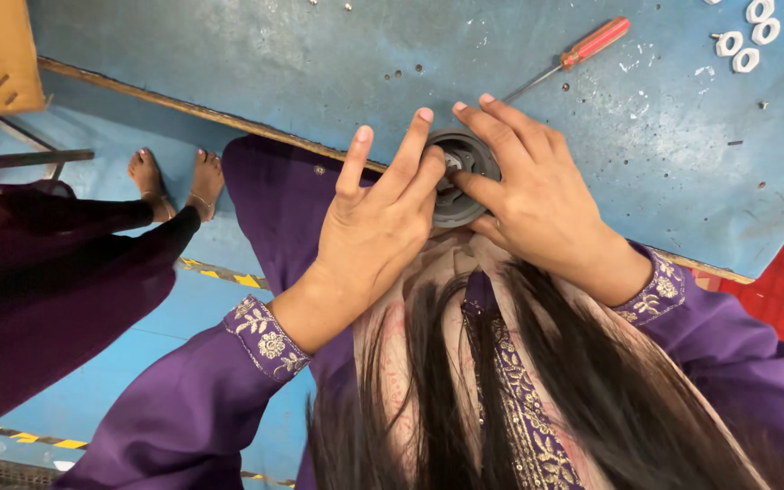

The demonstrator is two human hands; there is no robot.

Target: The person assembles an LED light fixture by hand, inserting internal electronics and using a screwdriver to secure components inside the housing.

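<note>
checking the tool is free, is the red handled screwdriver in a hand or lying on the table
Lying on the blue table: the screwdriver rests flat, apart from both hands, which hold the round grey part.

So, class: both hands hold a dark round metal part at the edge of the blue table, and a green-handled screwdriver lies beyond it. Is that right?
Not quite. The screwdriver has a red handle, not green, as the head view shows. The rest stands: the left hand and the right hand hold the dark round metal part at the edge of the blue table.

We looked steeply down from the head, close over the blue table, which filled the frame's upper right.
</note>
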